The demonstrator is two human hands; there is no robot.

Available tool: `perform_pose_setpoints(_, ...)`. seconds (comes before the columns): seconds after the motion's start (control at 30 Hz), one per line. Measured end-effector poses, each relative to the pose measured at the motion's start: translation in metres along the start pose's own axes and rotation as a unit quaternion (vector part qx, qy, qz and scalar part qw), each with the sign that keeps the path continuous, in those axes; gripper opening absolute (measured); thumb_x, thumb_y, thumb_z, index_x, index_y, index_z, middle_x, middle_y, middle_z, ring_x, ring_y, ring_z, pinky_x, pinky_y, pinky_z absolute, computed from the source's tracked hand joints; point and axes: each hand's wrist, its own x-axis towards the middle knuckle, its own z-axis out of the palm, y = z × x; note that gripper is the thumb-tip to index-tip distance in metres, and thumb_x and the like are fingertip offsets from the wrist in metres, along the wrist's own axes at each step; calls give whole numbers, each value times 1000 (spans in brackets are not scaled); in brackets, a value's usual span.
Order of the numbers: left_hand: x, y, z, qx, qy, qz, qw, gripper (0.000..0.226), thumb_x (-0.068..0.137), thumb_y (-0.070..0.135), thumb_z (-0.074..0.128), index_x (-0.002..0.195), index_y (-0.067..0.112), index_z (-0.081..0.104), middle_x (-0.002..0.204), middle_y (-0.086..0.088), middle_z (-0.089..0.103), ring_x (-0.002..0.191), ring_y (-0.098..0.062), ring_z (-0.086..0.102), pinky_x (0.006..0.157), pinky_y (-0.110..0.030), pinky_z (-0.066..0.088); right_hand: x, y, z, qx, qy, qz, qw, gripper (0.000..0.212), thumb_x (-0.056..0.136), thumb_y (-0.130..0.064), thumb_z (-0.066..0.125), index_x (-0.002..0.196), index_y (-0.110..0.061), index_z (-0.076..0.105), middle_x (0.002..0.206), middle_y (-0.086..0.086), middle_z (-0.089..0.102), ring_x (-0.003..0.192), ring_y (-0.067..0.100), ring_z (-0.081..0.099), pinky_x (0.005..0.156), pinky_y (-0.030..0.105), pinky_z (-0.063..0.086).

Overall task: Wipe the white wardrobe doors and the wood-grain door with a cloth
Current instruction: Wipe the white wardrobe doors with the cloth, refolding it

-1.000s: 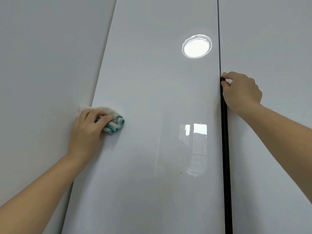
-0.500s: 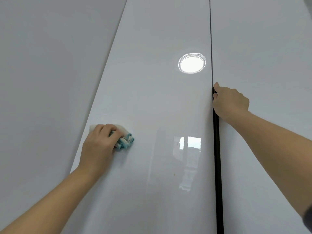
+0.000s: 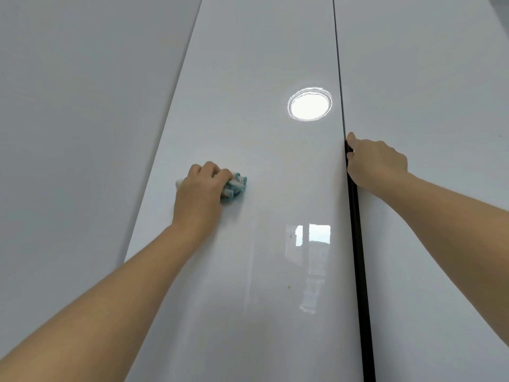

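Mid-wipe on the middle white wardrobe door (image 3: 261,312); wood-grain door not in view.
Near end: a small yellowish speck (image 3: 288,286) low on the panel, probably not yet wiped. Left hand (image 3: 201,188) curls over the bunched white-and-teal cloth (image 3: 234,186), pressing it flat nearer the door's left edge. Right hand (image 3: 377,164) hooks its fingers round the black handle strip (image 3: 359,244) on the right edge, likely steadying the door against the push. Lamp reflection (image 3: 309,103) beyond.

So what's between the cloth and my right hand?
Just bare white door from the cloth to the right hand, in the head view.
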Motion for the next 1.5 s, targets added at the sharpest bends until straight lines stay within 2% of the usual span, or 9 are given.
perform_pose_setpoints(0.17, -34, -9, -11, -80, -48, 50, 994, 51, 77, -11, 60, 118, 19, 64, 113, 0, 62, 99, -27, 53, 64, -40, 52, -33, -20, 3, 8, 48, 14, 999, 23, 89, -9, 40, 111, -10, 47, 100, 10, 54, 81, 29, 47, 62, 31, 28)
perform_pose_setpoints(0.27, -36, -20, -24, -156, -83, 47, 983, 53, 84, -4, 60, 131, 20, 53, 122, 3, 59, 109, -19, 50, 86, -34, 47, -75, -26, 29, -39, 48, 7, 998, 54, 89, -18, 43, 140, -8, 29, 127, 12, 42, 105, 30, 43, 73, 35, 29)
perform_pose_setpoints(0.43, -43, -39, -29, -68, -44, 81, 993, 52, 72, -7, 70, 116, 19, 60, 113, -9, 58, 101, -30, 54, 81, -40, 46, -99, -41, 30, 51, 105, 7, 993, 69, 90, -22, 49, 150, -10, 19, 155, 16, 19, 129, 35, 32, 95, 47, 33)
perform_pose_setpoints(0.67, -65, -46, -29, -95, -32, 21, 995, 50, 76, -5, 68, 123, 8, 56, 112, -8, 59, 98, -25, 54, 80, -38, 50, -129, -141, 38, 148, 111, -334, 924, 58, 70, -19, 74, 125, -11, 58, 128, 5, 60, 120, 26, 56, 91, 40, 47)
perform_pose_setpoints(0.83, -66, -58, -31, -109, -24, -20, 994, 41, 75, -5, 70, 114, 5, 62, 108, -6, 58, 103, -19, 48, 76, -37, 52, -123, -167, 49, 97, 118, -360, 920, 35, 69, -27, 73, 100, -15, 67, 98, 0, 67, 96, 24, 62, 80, 36, 48)
perform_pose_setpoints(0.97, -69, -64, -29, -99, -17, 32, 994, 43, 75, -4, 72, 116, 4, 65, 111, -7, 62, 104, -21, 52, 77, -37, 54, -127, -174, 61, 23, 105, -329, 938, 49, 61, -46, 75, 100, -19, 66, 80, -2, 64, 81, 23, 59, 76, 36, 45)
perform_pose_setpoints(1.1, -72, -74, -28, -78, -19, 68, 994, 46, 75, -5, 71, 121, 2, 63, 118, -9, 62, 108, -22, 54, 78, -36, 56, -127, -182, 68, 11, 191, -340, 921, 12, 65, -8, 62, 75, -15, 63, 81, 2, 59, 80, 25, 55, 65, 33, 41)
perform_pose_setpoints(1.27, -64, -77, -27, -42, 2, 102, 994, 30, 89, 9, 49, 113, 2, 67, 109, -9, 66, 100, -23, 60, 72, -32, 55, -122, -179, 73, 12, 249, -402, 881, 51, 69, 4, 23, 88, -10, 68, 75, 2, 56, 66, 22, 52, 57, 28, 36)
perform_pose_setpoints(1.5, -17, -69, -13, -7, 18, 109, 994, 35, 69, -7, 78, 101, -1, 68, 94, -13, 66, 83, -30, 65, 59, -36, 55, -59, -172, 56, -55, 277, -426, 860, 38, 73, -7, 34, 79, -14, 70, 71, 1, 57, 67, 23, 54, 54, 30, 34)
